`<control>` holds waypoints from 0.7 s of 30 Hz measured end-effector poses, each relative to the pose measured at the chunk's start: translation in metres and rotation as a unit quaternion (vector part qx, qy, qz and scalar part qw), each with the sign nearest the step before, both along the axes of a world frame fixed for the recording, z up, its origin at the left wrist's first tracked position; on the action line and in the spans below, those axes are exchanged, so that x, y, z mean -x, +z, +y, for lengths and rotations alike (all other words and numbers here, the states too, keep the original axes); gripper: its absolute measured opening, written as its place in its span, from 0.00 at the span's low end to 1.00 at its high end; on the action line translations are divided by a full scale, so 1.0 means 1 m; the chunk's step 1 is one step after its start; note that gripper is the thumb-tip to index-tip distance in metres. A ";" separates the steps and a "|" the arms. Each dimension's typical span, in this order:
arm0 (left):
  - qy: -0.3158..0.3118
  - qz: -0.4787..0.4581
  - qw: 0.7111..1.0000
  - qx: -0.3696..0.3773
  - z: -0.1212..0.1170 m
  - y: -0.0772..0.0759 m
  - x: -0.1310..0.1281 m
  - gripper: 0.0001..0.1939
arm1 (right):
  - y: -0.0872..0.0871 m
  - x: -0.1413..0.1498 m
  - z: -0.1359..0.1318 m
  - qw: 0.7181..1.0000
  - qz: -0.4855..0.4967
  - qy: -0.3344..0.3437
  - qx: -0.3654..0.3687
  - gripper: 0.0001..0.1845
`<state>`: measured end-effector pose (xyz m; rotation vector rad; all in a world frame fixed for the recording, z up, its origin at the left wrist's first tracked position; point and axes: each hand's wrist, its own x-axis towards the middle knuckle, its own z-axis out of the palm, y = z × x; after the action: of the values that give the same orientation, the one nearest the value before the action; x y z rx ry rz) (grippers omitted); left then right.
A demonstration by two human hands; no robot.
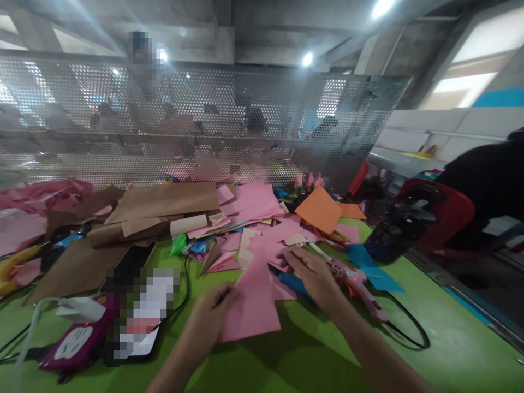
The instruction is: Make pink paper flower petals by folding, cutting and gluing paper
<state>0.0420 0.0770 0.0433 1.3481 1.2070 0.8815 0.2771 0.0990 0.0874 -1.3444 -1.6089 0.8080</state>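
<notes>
Pink paper (pixel 254 308) in closed left hand (pixel 212 312), right hand (pixel 313 274), grip unclear, over a half-hidden blue tool (pixel 293 283)

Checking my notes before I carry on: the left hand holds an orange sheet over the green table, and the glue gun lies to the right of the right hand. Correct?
Not quite. The head view shows the sheet in the left hand is pink, not orange. The table is green, and the glue gun does lie to the right of the right hand.
</notes>
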 end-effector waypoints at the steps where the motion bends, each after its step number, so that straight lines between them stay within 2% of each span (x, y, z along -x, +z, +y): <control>1: 0.031 -0.011 0.999 0.015 -0.003 0.000 0.007 0.18 | 0.000 -0.009 -0.004 1.000 -0.028 -0.003 -0.011 0.12; 2: 0.062 -0.026 0.997 0.025 -0.007 0.001 0.013 0.19 | 0.000 -0.017 -0.009 0.998 -0.066 0.002 -0.022 0.10; 3: 0.089 -0.039 0.995 0.034 -0.011 0.002 0.020 0.20 | -0.002 -0.025 -0.015 0.984 -0.170 0.018 -0.053 0.12; 5: 0.135 -0.064 0.988 0.046 -0.020 0.005 0.029 0.22 | -0.010 -0.037 -0.025 0.940 -0.332 0.043 -0.058 0.19; 8: 0.165 -0.096 0.980 0.058 -0.029 0.006 0.032 0.23 | -0.028 -0.041 -0.034 0.892 -0.446 0.069 -0.033 0.24; 11: 0.154 -0.116 0.979 0.060 -0.033 0.003 0.027 0.24 | -0.042 -0.033 -0.026 0.871 -0.484 0.070 -0.049 0.26; 15: 0.130 -0.112 0.982 0.079 -0.032 -0.003 0.021 0.26 | -0.045 -0.018 -0.002 0.865 -0.488 0.065 -0.101 0.23; 21: 0.199 -0.103 0.965 0.133 -0.039 -0.010 0.013 0.31 | -0.052 0.009 0.036 0.874 -0.472 0.032 -0.110 0.20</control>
<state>0.0294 0.0381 0.0333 0.7896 1.3991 1.0667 0.2680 0.1353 0.0356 -1.6234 -2.3962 -0.0836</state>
